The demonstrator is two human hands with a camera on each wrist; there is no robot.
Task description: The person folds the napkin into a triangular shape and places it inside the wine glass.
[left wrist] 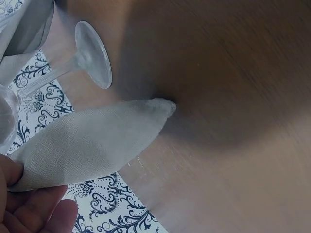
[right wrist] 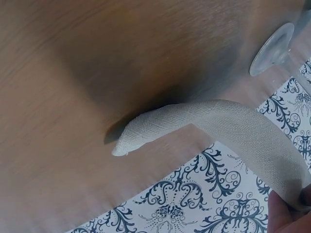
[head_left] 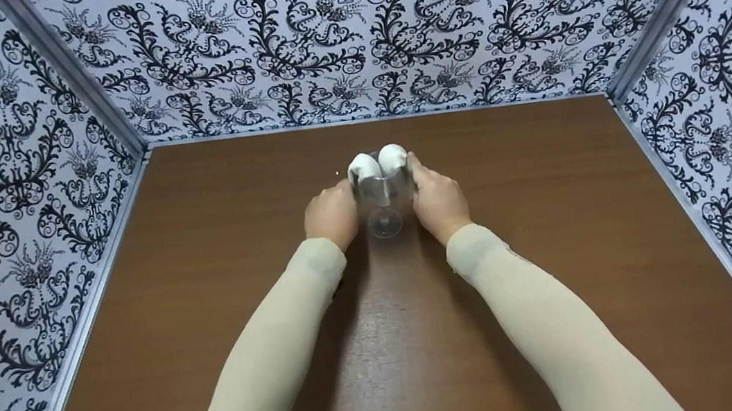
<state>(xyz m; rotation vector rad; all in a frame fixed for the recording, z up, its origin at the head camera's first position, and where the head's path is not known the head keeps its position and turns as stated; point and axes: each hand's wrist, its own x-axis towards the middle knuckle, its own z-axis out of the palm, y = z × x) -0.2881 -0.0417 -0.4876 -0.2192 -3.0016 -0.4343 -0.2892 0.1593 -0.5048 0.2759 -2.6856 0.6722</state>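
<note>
Ahead of me a clear stemmed glass stands on the brown table, its round foot also showing in the left wrist view. A pale cloth napkin bulges in two rounded folds at the glass's top. My left hand, on the glass's left, pinches a folded part of the napkin, whose tapered end hangs close over the table. On the other side my right hand grips another folded part of the napkin, which curves down to a narrow tip. The fingers partly hide the cloth at the glass's sides.
The brown wooden table extends around both arms. Behind it rises a back wall with black scroll patterns on white. Similar patterned panels stand left and right, joined by grey metal frame bars.
</note>
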